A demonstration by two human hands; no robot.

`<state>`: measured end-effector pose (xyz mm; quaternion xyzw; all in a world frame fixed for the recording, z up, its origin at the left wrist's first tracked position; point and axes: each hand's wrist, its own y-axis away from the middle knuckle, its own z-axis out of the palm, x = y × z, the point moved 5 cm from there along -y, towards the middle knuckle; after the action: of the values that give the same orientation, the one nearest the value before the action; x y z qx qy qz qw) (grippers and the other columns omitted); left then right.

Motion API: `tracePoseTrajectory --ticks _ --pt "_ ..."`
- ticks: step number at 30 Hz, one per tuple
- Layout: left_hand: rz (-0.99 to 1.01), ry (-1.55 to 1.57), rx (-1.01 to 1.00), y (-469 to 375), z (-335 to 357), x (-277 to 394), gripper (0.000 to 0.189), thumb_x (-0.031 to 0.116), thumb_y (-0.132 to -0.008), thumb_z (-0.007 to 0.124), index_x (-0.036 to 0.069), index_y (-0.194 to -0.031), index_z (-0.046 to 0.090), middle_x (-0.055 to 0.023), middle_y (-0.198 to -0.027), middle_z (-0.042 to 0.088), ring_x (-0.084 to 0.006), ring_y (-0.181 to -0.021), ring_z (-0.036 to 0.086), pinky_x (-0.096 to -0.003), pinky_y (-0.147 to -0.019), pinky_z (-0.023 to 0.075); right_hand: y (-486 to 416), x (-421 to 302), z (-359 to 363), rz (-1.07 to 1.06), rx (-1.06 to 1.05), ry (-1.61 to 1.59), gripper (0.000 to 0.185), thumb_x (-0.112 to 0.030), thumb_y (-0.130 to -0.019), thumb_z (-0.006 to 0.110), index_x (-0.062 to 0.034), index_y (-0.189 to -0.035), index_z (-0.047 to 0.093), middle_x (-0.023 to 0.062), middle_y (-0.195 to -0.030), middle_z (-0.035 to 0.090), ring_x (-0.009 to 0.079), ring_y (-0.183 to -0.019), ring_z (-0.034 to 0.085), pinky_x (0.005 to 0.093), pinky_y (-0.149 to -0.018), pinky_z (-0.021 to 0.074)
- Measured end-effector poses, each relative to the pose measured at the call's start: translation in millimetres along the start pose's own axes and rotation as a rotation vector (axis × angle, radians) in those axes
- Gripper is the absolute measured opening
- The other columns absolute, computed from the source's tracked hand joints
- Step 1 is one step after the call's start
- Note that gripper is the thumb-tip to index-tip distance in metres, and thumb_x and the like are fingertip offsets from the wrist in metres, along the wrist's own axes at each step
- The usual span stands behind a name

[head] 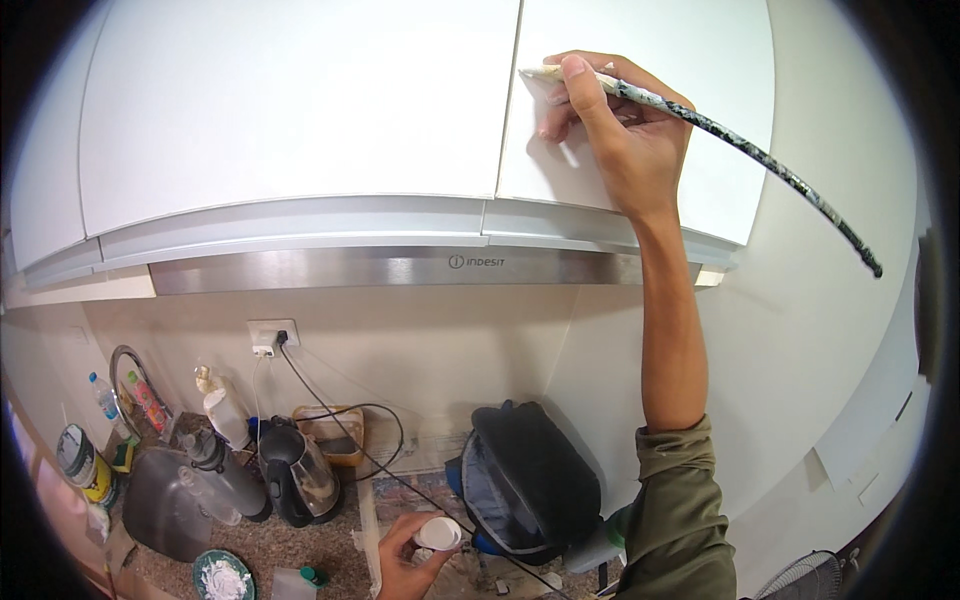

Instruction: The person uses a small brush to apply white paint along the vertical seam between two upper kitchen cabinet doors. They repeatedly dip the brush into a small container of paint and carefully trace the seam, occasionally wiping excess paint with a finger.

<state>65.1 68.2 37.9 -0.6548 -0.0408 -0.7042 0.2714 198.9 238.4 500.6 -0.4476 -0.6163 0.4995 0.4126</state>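
Note:
My right hand [619, 120] grips a paint-spattered paintbrush [720, 135], its long dark handle slanting down to the right. The pale brush tip lies at the narrow gap along the left edge of the right white cabinet door [720, 45]; whether the bristles touch the door, I cannot tell. To the left is a wider white cabinet door [300, 105]. Low in the view, above the counter, my left hand [409, 559] holds a small white cup [439, 533]. The cup's inside looks white, and what it contains is not clear.
A steel hood strip [360, 268] runs below the cabinets. On the counter are an electric kettle [296, 472], a dark open bag [536, 480], a green lid with white paste [223, 576], a sink [161, 502] and a paint can [86, 465]. A black cord [360, 442] hangs from the socket [272, 334].

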Motion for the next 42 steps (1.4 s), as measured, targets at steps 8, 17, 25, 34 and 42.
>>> tracePoseTrajectory --ticks 8,17,25,34,42 --pt "0.015 -0.047 -0.007 0 2 4 0.045 -0.007 -0.078 0.084 -0.005 -0.120 0.067 -0.0143 -0.116 0.065 -0.0241 -0.106 0.068 -0.0368 -0.089 0.0586 3 3 -2 -0.031 -0.032 0.040 0.021 -0.013 -0.100 0.068 0.0062 -0.099 0.075 0.0089 -0.066 0.069 0.0148 -0.055 0.066 0.0266 -0.053 0.0535" --pt "0.057 -0.066 -0.024 2 -2 13 0.045 -0.006 -0.079 0.084 -0.005 -0.120 0.066 -0.0135 -0.114 0.065 -0.0229 -0.108 0.068 -0.0364 -0.091 0.0575 4 10 -7 0.020 -0.060 -0.203 0.021 -0.014 -0.101 0.065 0.0055 -0.106 0.072 0.0091 -0.073 0.069 0.0128 -0.055 0.063 0.0246 -0.050 0.0508" --pt "0.438 -0.221 0.203 -3 -35 76 0.043 -0.001 -0.080 0.082 -0.003 -0.120 0.066 -0.0128 -0.126 0.063 -0.0226 -0.115 0.060 -0.0357 -0.098 0.0488 75 -11 8 0.271 -0.186 -0.176 0.040 -0.033 -0.103 0.061 0.0005 -0.124 0.063 0.0044 -0.084 0.063 0.0062 -0.055 0.056 0.0175 -0.049 0.0430" --pt "0.446 -0.004 0.270 10 -41 99 0.058 -0.004 -0.075 0.083 -0.001 -0.129 0.063 -0.0184 -0.136 0.058 -0.0276 -0.126 0.057 -0.0400 -0.106 0.0489 185 -124 84 0.409 -0.776 -0.627 0.030 -0.007 -0.081 0.076 0.0038 -0.103 0.059 0.0147 -0.077 0.069 0.0175 -0.060 0.071 0.0242 -0.051 0.0564" --pt "0.592 -0.154 0.179 5 -37 119 0.056 -0.010 -0.075 0.078 -0.004 -0.129 0.063 -0.0179 -0.131 0.057 -0.0260 -0.122 0.060 -0.0354 -0.100 0.0507 193 -134 95 0.108 -0.751 -0.305 0.029 -0.004 -0.070 0.087 -0.0020 -0.097 0.077 0.0122 -0.072 0.072 0.0211 -0.055 0.069 0.0266 -0.051 0.0528"
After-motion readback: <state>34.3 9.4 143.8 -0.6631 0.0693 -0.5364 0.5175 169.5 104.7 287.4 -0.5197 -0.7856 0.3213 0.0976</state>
